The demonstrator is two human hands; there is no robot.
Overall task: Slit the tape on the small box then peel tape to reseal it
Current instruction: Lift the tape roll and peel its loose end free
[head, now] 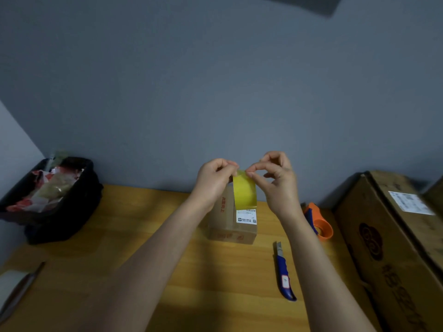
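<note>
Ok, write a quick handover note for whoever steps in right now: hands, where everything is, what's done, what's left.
Left hand and right hand: both raised above the small box, pinching the top edge of a yellow tape strip that hangs down to the box top.
Utility knife: lying on the wooden table to the right of the box, not in hand.
Orange tape dispenser: on the table behind the right wrist.
Done: knife set aside, a strip of tape is in hand. Whether the old tape is slit can't be seen.
Left: lay the strip over the box seam and press it flat.
</note>
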